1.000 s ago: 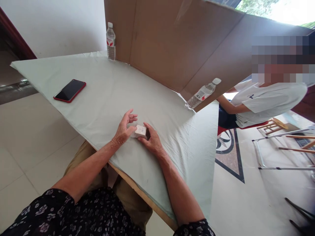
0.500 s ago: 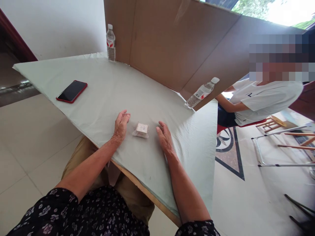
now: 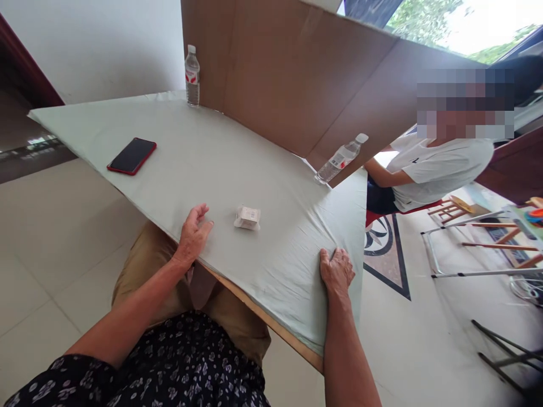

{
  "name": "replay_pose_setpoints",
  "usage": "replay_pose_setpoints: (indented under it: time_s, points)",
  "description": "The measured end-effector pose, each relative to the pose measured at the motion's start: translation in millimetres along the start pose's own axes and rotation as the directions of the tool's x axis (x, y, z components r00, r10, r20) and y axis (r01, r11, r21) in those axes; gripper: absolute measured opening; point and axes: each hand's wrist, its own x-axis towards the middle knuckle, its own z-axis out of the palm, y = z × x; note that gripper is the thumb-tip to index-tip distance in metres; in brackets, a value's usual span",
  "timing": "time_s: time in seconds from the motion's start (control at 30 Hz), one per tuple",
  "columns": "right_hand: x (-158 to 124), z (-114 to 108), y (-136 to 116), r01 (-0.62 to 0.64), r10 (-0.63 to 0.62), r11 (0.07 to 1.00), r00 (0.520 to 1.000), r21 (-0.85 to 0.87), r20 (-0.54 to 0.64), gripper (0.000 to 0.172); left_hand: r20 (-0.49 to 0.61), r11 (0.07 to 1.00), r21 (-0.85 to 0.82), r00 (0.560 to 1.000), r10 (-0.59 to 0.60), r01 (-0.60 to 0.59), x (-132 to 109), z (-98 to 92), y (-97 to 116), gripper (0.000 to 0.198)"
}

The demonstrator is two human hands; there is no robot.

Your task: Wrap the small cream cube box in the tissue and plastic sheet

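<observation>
A small pale box in clear plastic wrap [image 3: 248, 217], with a printed label on top, lies on the cloth-covered table [image 3: 271, 265]. To its left is my left hand [image 3: 194, 234], fingers loosely bent and thumb apart, holding nothing and not touching the box. Well to the right, my right hand [image 3: 337, 270] rests on the cloth near the table's right edge, thumb apart from slightly bent fingers, with nothing visible in it. Its fingertips are partly hard to make out.
A phone with a red case [image 3: 132, 156] lies at the left. One water bottle [image 3: 192, 76] stands by the cardboard panel [image 3: 292, 73]; another bottle [image 3: 340, 160] is by the panel's right end. Beyond sits a person in a white shirt [image 3: 445, 169]. A metal frame [image 3: 466, 275] stands at right.
My right hand has moved right and nearer to me, away from the wrapped box. My left hand has drawn back slightly to the left. The view has shifted a little.
</observation>
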Motion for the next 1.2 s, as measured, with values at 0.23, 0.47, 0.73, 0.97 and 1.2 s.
replay_pose_setpoints:
  time_s: [0.23,0.47,0.73,0.97,1.2]
  points:
    - [0,-1,-3,-0.012,0.016,0.996,0.999,0.083,-0.039,0.067,0.081,0.886,0.377,0.963,0.258,-0.269,-17,-14.1,3,0.044]
    - [-9,0,3,0.165,-0.11,0.947,0.972,0.274,-0.207,0.056,0.123,0.772,0.512,0.921,0.369,-0.377,-23,-4.2,0,0.045]
    - [-19,8,-107,0.582,-0.723,0.491,0.687,0.648,-0.069,0.081,0.145,0.716,0.575,0.91,0.388,-0.397,-27,-3.0,2,0.046]
    - [-3,26,-173,0.624,-0.902,0.35,0.426,0.698,0.071,0.099,0.107,0.699,0.616,0.918,0.381,-0.363,-31,0.8,1,0.047]
    - [-10,44,-170,0.637,-0.875,0.368,0.484,0.677,0.02,0.08,0.086,0.704,0.626,0.927,0.366,-0.335,-32,2.0,0,0.045]
